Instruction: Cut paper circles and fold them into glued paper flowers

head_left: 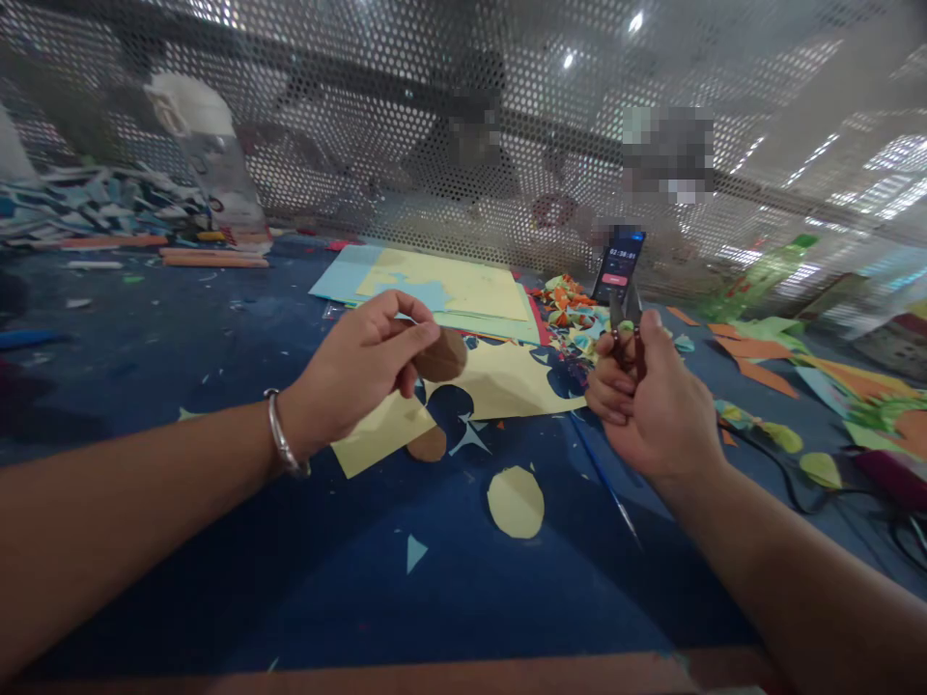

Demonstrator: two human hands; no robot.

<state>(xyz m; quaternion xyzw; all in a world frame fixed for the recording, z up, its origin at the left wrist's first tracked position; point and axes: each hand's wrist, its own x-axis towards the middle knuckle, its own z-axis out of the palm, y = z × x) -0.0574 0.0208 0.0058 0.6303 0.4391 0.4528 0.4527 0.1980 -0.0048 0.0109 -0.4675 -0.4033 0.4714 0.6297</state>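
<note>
Beyond both hands we see a perforated metal screen [348, 116], and below them our blue table [325, 603]. Farther off than the left hand, between the two grips, lies a stack of coloured paper sheets [463, 275], yellow and light blue on top. Nearer us, also between the hands, is a yellow sheet [514, 384] with rounded bites out of its edge. Well past the left hand, on its outer side, stands a clear water bottle [224, 183] with a white lid.

Our right hand [656, 405] is closed around the handles of the scissors [617, 323], blades upward and parted. A phone [615, 270] showing a timer stands just past the blades. Our left hand [358, 367] pinches a brown paper disc [447, 357] between thumb and fingers, above the table and clear of the scissors.

Inward of the right grip we find a slim blue stick [604, 473]. Nearer us than the left grip lie a pale yellow disc [516, 502], a second brown disc [427, 444] and, smallest, a light blue triangular scrap [415, 553].
</note>
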